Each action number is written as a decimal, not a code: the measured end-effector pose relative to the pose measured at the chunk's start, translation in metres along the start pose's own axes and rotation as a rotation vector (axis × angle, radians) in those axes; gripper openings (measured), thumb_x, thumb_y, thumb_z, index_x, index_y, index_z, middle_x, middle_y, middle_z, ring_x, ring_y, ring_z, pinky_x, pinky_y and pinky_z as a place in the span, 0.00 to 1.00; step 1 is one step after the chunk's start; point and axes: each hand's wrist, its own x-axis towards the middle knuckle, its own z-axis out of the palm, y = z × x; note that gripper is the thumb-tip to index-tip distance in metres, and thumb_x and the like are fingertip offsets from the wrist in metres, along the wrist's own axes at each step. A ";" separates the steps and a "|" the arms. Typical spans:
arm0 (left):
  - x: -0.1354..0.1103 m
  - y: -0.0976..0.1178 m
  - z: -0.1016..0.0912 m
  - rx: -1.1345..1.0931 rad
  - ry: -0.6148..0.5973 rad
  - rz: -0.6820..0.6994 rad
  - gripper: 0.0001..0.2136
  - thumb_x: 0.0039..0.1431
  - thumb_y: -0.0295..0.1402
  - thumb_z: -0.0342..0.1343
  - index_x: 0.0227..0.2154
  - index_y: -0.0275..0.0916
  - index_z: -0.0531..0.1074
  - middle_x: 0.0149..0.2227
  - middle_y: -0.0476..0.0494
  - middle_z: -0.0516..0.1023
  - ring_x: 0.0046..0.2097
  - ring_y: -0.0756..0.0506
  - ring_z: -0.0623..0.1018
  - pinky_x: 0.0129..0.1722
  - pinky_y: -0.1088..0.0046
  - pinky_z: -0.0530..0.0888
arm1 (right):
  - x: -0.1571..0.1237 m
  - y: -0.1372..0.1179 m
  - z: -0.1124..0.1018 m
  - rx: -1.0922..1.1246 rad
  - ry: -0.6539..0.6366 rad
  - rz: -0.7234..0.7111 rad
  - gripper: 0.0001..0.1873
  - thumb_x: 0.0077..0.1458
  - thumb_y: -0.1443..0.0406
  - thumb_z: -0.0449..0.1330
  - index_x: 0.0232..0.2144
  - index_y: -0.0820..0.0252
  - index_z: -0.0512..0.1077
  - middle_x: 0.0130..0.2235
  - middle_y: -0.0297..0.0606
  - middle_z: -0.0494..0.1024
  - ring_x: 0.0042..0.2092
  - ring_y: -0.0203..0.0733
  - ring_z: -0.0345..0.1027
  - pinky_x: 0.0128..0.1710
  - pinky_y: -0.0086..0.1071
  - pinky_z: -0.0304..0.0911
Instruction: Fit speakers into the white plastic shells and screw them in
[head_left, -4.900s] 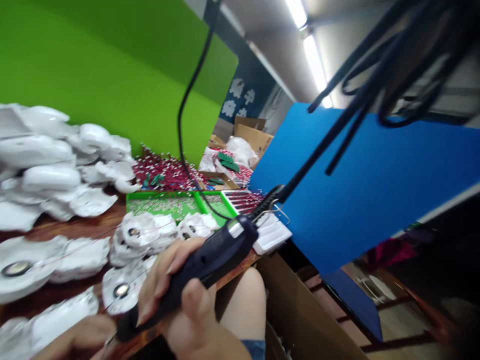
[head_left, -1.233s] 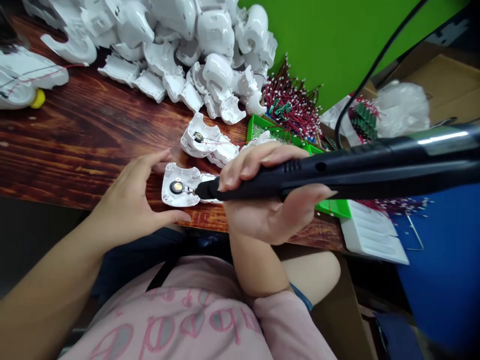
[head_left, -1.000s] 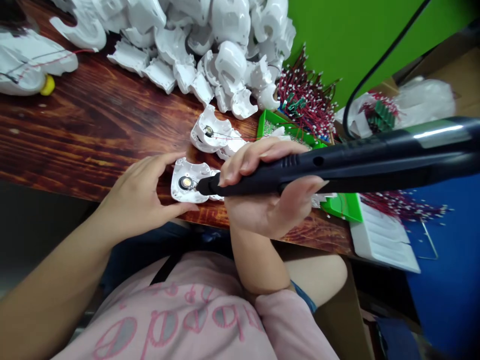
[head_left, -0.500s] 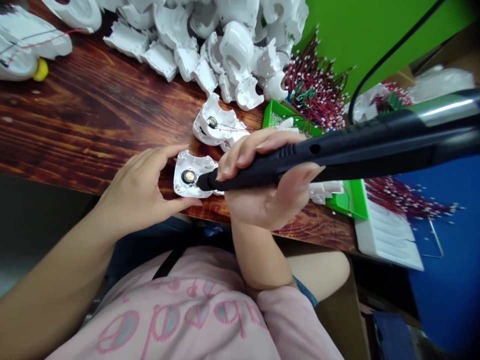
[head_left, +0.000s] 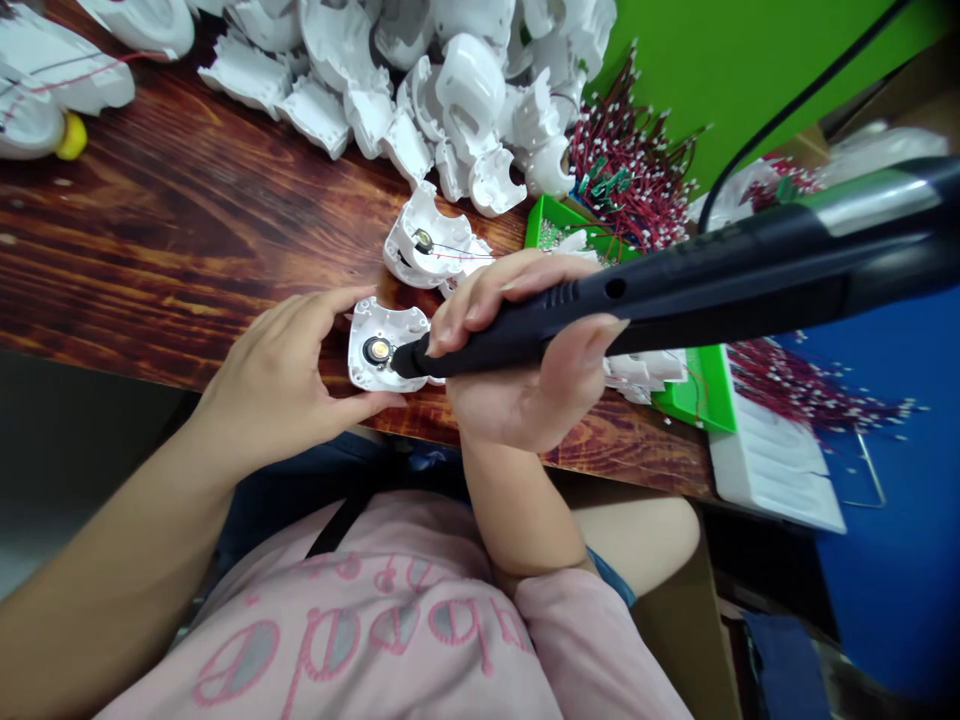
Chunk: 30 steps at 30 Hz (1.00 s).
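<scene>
My right hand (head_left: 525, 360) is closed around a long black electric screwdriver (head_left: 675, 290), its tip pressed on a white plastic shell half (head_left: 375, 335) near the small round speaker (head_left: 376, 350) set in it. My left hand (head_left: 289, 375) pinches that shell between thumb and fingers at the near edge of the wooden table (head_left: 172, 240). Another shell half with a speaker and thin red wire (head_left: 424, 245) lies just behind.
A heap of white plastic shells (head_left: 420, 70) fills the back of the table. Bundles of red wires (head_left: 626, 175) lie against a green wall. A green tray (head_left: 697, 390) and a white ribbed box (head_left: 780, 470) sit at the right. A black cord (head_left: 795, 100) hangs above.
My view swung from the wall down to the table edge. My left hand closed onto the shell half, and the screwdriver tip has stayed on it over the last second.
</scene>
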 end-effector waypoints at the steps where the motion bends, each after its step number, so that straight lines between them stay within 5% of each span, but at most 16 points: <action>1: 0.000 0.001 0.000 -0.008 -0.006 -0.015 0.37 0.48 0.48 0.65 0.61 0.46 0.62 0.57 0.48 0.73 0.53 0.43 0.76 0.53 0.69 0.70 | 0.000 0.000 0.001 0.014 -0.001 0.000 0.21 0.52 0.42 0.60 0.28 0.50 0.62 0.23 0.24 0.65 0.19 0.31 0.62 0.16 0.28 0.62; 7: 0.003 0.001 0.000 -0.034 -0.028 -0.083 0.39 0.45 0.52 0.66 0.60 0.47 0.65 0.53 0.48 0.74 0.50 0.43 0.77 0.48 0.71 0.71 | 0.000 0.004 0.004 0.060 -0.040 -0.008 0.19 0.53 0.45 0.60 0.27 0.50 0.63 0.22 0.24 0.64 0.18 0.30 0.60 0.18 0.29 0.63; 13: 0.006 -0.001 -0.002 -0.124 0.004 -0.024 0.34 0.45 0.49 0.68 0.55 0.40 0.72 0.45 0.48 0.75 0.40 0.51 0.75 0.44 0.80 0.71 | -0.001 0.006 0.005 0.173 -0.125 0.002 0.06 0.57 0.58 0.60 0.30 0.50 0.69 0.26 0.28 0.66 0.22 0.34 0.61 0.20 0.32 0.59; 19: 0.002 0.000 0.000 -0.047 0.067 0.065 0.29 0.49 0.49 0.66 0.52 0.40 0.73 0.41 0.50 0.72 0.35 0.55 0.72 0.39 0.82 0.69 | 0.005 0.009 0.008 0.183 -0.117 0.055 0.10 0.53 0.56 0.65 0.28 0.51 0.69 0.23 0.25 0.67 0.18 0.32 0.60 0.14 0.29 0.58; 30: -0.002 -0.001 0.004 0.021 0.122 0.046 0.26 0.49 0.49 0.66 0.49 0.42 0.72 0.43 0.49 0.73 0.38 0.51 0.76 0.41 0.78 0.70 | 0.000 0.010 0.002 0.203 -0.151 0.047 0.07 0.53 0.58 0.63 0.29 0.51 0.69 0.24 0.26 0.67 0.20 0.32 0.62 0.16 0.27 0.58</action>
